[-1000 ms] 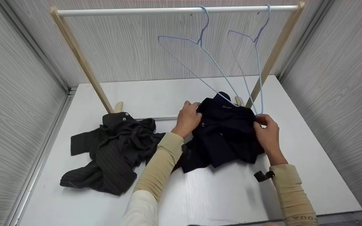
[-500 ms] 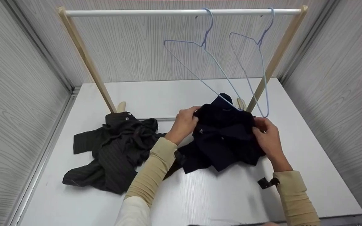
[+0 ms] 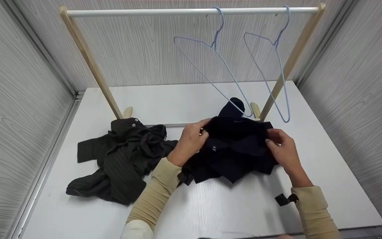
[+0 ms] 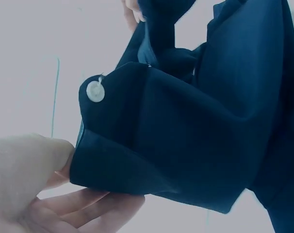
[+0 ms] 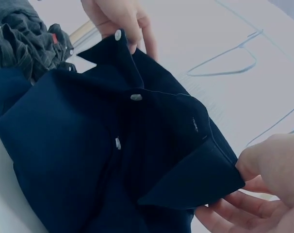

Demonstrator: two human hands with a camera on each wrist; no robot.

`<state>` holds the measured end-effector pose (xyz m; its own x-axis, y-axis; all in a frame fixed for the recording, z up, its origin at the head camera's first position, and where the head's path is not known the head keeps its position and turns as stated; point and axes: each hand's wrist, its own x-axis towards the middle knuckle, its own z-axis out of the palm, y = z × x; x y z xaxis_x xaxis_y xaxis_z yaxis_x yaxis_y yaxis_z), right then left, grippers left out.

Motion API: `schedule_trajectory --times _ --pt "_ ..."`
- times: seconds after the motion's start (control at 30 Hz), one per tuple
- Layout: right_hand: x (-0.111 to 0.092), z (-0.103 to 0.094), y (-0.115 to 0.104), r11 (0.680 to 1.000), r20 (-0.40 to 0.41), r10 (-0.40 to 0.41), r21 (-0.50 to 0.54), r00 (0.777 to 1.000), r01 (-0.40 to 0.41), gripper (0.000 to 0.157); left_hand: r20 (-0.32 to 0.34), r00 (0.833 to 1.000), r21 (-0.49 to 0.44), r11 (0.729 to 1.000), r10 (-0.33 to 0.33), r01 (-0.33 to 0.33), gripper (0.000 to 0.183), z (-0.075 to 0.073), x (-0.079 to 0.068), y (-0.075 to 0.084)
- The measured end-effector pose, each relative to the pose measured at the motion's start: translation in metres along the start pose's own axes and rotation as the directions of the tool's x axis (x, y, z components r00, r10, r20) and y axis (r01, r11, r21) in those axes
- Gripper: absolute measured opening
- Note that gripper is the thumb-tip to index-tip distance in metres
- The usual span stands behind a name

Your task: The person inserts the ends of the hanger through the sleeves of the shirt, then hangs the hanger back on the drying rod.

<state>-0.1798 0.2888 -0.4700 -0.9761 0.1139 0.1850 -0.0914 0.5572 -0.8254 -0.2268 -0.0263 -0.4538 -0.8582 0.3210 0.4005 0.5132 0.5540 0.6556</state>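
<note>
A dark navy shirt (image 3: 240, 149) with pale buttons lies crumpled on the right half of the white table. My left hand (image 3: 189, 142) pinches its left upper edge between thumb and fingers. The opposite upper edge is pinched by my right hand (image 3: 283, 146). Between the hands, the collar part (image 5: 171, 131) is spread, its inner side showing with a small stitched mark. In the left wrist view, a white button (image 4: 95, 91) sits near the edge held by the left fingers. A sleeve-like flap (image 3: 232, 108) sticks out behind, toward the rack.
A dark striped shirt (image 3: 121, 162) lies crumpled on the left of the table. Behind stands a wooden rack with a white rail (image 3: 144, 12). Two blue wire hangers, one nearer (image 3: 215, 46) and one farther right (image 3: 276, 43), hang from it. Panelled walls enclose three sides.
Both hands have drawn slightly toward me, holding the navy shirt's upper edge. That edge has come down away from the hangers, and the back flap shows more.
</note>
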Motion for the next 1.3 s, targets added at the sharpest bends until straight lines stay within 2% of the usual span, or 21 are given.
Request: schedule_trajectory --times 0.17,0.4,0.43,0.63,0.67,0.77,0.9,1.1,1.3 --pt "0.001 0.002 0.003 1.0 0.049 0.0 -0.029 0.999 0.002 0.032 -0.013 1.0 -0.021 1.0 0.004 -0.004 0.043 0.007 -0.003 -0.005" --pt "-0.001 -0.001 0.004 0.999 0.102 -0.006 -0.039 0.995 0.01 0.034 0.0 0.999 -0.033 0.999 -0.038 0.038 0.044 0.013 -0.003 -0.009" --pt "-0.002 -0.003 -0.001 0.999 0.109 -0.008 -0.034 0.994 0.012 0.034 0.004 0.999 -0.031 0.999 -0.041 0.041 0.044 0.014 -0.003 -0.009" --pt "-0.001 -0.014 -0.012 0.995 0.138 -0.036 0.101 0.99 0.022 0.033 0.017 0.999 -0.038 0.998 -0.05 0.05 0.046 0.015 -0.003 -0.009" --pt "0.001 -0.015 -0.008 0.992 0.14 -0.041 0.123 0.989 0.024 0.033 0.017 0.999 -0.038 0.998 -0.05 0.051 0.046 0.015 -0.003 -0.009" --pt "0.006 -0.024 -0.006 0.989 0.128 -0.06 0.142 0.99 0.041 0.031 0.016 0.999 -0.034 0.998 -0.045 0.046 0.046 0.016 -0.004 -0.009" --pt "0.011 -0.037 -0.013 0.992 0.086 -0.095 0.092 0.992 0.087 0.03 0.02 0.999 -0.026 0.999 -0.036 0.037 0.047 0.016 -0.005 -0.01" --pt "0.02 -0.055 -0.033 0.987 0.022 -0.153 0.051 0.988 0.152 0.029 0.025 0.999 -0.022 0.999 -0.039 0.04 0.047 0.018 -0.007 -0.011" --pt "0.033 -0.068 -0.058 0.979 -0.016 -0.193 0.057 0.981 0.194 0.029 0.036 0.998 -0.016 0.998 -0.06 0.06 0.047 0.019 -0.009 -0.01"
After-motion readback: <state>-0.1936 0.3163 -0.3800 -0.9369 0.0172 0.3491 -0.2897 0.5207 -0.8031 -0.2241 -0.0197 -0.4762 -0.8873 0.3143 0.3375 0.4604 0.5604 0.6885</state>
